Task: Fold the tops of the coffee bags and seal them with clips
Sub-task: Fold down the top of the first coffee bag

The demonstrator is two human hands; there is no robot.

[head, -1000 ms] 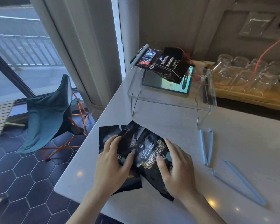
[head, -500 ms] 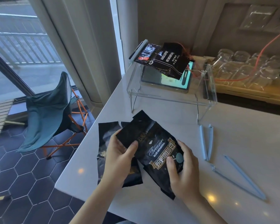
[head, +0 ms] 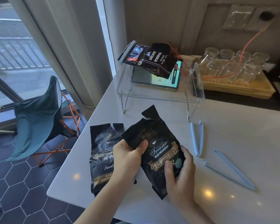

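Head view: both hands are lifting a black coffee bag [head: 157, 147] clear of the white counter [head: 233, 143], where a second ago it was lying pressed flat over its twin. The left hand [head: 128, 160] is pinching the bag's upper left edge, thumb on the front; the right hand [head: 179, 173] is curling round the lower right side, thumb across the label. With the torn top now standing free and unfolded, the fold looks ready to begin, and no clip is in hand yet. The second coffee bag [head: 102, 156], uncovered by the lift, is lying flat just to the left, its lower right part hidden behind the left wrist. Two pale blue clips [head: 196, 139] [head: 229, 170] are waiting on the counter to the right, both apparently open. Further back, two bags on the clear acrylic stand [head: 160, 96] are sitting with one clip [head: 126, 51] at their end; whether both are sealed is hard to tell.
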